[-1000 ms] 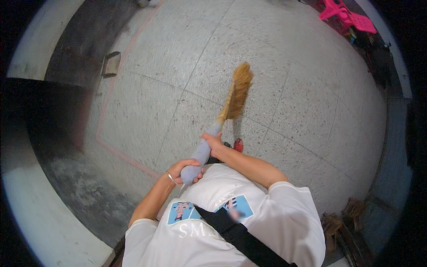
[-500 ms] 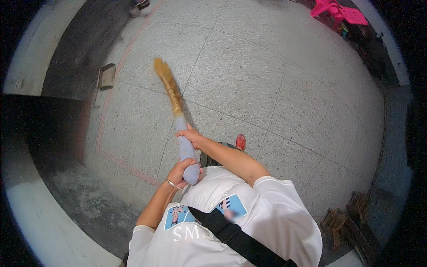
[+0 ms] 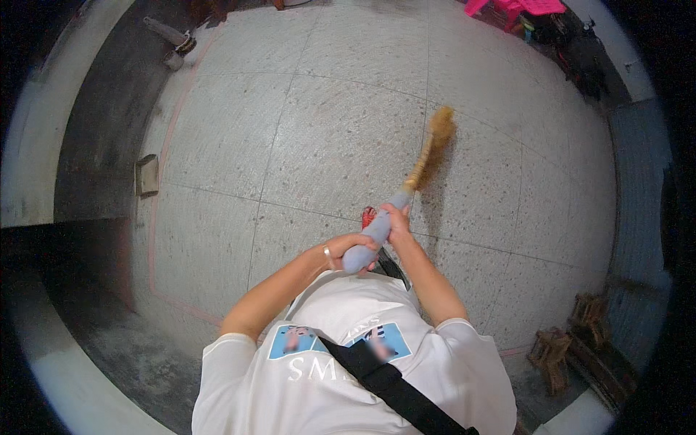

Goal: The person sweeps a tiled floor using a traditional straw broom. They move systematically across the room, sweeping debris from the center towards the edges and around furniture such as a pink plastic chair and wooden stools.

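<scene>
A broom with a thick pale grey handle and a yellow-brown straw head slants away from my body, toward the far right. Around the near end of its handle my left hand is closed, with a light band on that wrist. Farther up, just below the straw, my right hand grips the same handle. The straw head is over the speckled grey floor, its shadow beside it; whether the tips touch the floor I cannot tell. A red shoe shows just beyond the handle.
By the left wall sits a small light box-like dustpan or tray. Bright pink plastic furniture and dark clutter stand at the far right. Brown wooden pieces lie at the near right. Another brush-like thing leans at the far left.
The broom has swung from the far left to the far right, both hands still around its handle. My view of the room has shifted, and the red shoe showing is in a different place.
</scene>
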The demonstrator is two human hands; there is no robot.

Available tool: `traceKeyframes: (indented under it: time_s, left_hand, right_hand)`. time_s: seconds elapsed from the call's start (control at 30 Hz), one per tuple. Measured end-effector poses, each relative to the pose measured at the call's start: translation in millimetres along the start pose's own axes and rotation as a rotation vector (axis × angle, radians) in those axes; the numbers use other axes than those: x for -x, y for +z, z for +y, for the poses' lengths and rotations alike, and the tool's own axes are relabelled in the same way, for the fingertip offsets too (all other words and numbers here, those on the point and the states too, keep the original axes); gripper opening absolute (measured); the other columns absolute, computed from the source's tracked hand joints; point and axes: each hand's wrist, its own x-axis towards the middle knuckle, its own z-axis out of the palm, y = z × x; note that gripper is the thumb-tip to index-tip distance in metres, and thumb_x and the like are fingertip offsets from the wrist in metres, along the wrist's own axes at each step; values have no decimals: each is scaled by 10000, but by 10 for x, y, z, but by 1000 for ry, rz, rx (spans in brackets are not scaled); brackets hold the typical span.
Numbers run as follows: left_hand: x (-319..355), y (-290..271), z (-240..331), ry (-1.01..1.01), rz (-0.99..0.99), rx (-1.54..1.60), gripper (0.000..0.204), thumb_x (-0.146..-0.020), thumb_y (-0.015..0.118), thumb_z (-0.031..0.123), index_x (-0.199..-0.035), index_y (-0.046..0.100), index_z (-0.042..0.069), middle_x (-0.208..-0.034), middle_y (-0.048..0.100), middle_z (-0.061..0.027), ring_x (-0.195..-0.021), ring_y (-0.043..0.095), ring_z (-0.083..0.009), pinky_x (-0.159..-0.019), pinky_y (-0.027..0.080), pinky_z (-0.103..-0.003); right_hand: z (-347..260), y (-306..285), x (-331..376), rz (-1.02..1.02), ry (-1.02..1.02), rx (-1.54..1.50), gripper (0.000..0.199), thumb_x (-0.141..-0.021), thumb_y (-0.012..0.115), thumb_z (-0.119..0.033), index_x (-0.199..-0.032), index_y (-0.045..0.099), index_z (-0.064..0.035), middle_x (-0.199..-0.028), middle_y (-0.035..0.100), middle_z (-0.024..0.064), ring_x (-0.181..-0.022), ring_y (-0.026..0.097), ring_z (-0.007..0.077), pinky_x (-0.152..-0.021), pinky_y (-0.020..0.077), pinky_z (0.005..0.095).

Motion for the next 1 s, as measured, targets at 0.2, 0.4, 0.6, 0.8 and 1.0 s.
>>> traceKeyframes:
  time_s: [0.2,0.4,0.6,0.8,1.0]
  left_hand:
    - [-727,268,691,-39,9,37,341,-740,595,253,-973,477,33,-771,560,-92,-642,577,-186,-509,482,-293]
    - [-208,85,606,114,210,215,339,-730,593,234,-961,479,13,-785,546,-101,-655,573,-193,-512,480,-297]
    - [-97,358,823,285,430,258,383,-721,591,215,-1011,443,12,-801,534,-109,-671,569,-214,-521,485,-318]
    - [105,598,1069,299,445,173,441,-710,606,194,-1069,399,40,-845,531,-109,-674,568,-226,-522,488,-337]
    - [-114,257,1328,127,178,198,431,-718,610,206,-1070,419,47,-834,534,-106,-669,563,-224,-524,484,-325]
  right_hand:
    - [-507,-270,-896,92,91,40,585,-643,625,-45,-1114,297,-156,-935,448,118,-795,510,275,-601,476,460]
    - [-22,461,-971,-121,178,224,923,-625,643,-40,-1347,86,-179,-1123,412,147,-936,480,283,-693,462,447]
    - [-144,1184,-1018,-545,379,330,923,-634,653,-57,-1349,77,-151,-997,478,135,-804,521,263,-604,475,417]
    - [-300,1314,-965,-546,221,258,879,-638,648,-56,-1335,118,-131,-881,497,140,-604,537,264,-496,479,391]
    - [-573,982,-1246,-201,11,279,908,-634,647,-66,-1356,107,-172,-1044,470,162,-819,526,288,-615,470,460]
